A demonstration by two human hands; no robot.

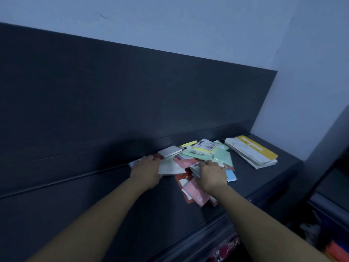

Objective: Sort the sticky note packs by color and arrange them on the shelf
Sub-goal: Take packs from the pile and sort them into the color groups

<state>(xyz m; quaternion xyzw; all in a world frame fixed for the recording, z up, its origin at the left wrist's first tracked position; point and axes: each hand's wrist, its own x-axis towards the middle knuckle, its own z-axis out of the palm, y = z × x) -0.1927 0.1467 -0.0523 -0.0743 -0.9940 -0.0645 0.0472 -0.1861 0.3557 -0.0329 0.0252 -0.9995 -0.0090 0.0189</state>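
This looks like a stationery shop, out on the sales floor. A long dark grey display shelf (113, 205) runs along with a tall matching back panel (132, 101), set against a plain pale wall (188, 25). Right of centre lies a loose heap of sticky note packs (221, 156) in pink, green, yellow, blue and white. Just right of them is a stack of notebooks (251, 152), the top cover yellow and printed "Notebook". A ridged rail (207, 233) lines the shelf's front edge. At the bottom right there's more bright stock (336, 250), too blurred to name.
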